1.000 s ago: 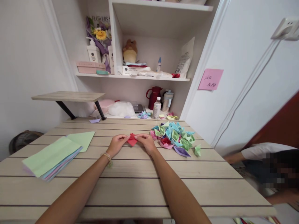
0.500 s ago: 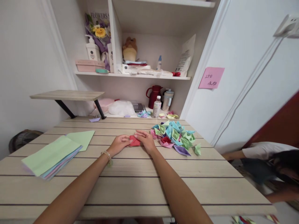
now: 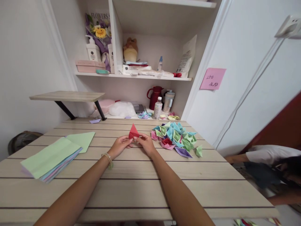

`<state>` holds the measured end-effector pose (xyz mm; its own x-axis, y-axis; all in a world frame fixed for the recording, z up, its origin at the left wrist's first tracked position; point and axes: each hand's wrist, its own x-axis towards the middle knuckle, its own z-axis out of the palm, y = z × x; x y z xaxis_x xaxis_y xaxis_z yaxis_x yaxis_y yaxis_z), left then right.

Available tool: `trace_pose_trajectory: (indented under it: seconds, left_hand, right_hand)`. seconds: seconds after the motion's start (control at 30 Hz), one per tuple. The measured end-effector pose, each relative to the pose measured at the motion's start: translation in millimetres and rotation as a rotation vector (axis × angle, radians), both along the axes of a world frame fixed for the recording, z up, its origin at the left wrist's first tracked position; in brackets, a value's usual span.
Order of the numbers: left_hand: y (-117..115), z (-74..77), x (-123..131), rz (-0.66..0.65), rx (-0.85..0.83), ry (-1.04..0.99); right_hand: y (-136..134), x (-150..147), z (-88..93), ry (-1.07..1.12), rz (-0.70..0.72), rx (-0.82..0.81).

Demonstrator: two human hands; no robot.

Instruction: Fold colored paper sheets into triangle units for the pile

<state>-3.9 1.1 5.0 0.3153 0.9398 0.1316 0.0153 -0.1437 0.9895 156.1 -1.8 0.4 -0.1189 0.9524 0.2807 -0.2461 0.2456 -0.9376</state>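
A folded piece of red paper (image 3: 134, 131) is held between my two hands near the middle of the table, its pointed tip facing away from me. My left hand (image 3: 120, 145) pinches its left side and wears a bracelet on the wrist. From the right, my right hand (image 3: 145, 143) grips the lower edge with thumb and fingers. Just right of my right hand lies a heap of folded paper boats (image 3: 176, 133) in green, blue, pink, red and purple. To the left rests a stack of coloured paper sheets (image 3: 50, 155), light green on top.
A small raised wooden stand (image 3: 67, 95) occupies the back left of the table (image 3: 127, 194). Behind are a clear bottle (image 3: 158, 108), a red jug (image 3: 155, 95) and more folded paper (image 3: 145, 115). Another person (image 3: 270, 160) bends down beyond the right edge.
The red paper was lying flat as a small rectangle under my fingers; now it shows as a pointed shape with its tip up. My right hand has shifted down to its lower edge.
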Motion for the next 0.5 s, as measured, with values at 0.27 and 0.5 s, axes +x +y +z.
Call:
trace_pose_trajectory:
  seconds: [0.27,0.5]
  left_hand:
    - [-0.6,0.5,0.5,0.003,0.055,0.103]
    - [0.7,1.2,-0.3,0.091,-0.020,-0.052]
  right_hand:
    - [0.6,-2.0,-3.4,-0.011,-0.119,0.105]
    - [5.3,0.4,-8.4,-0.302,-0.267,0.294]
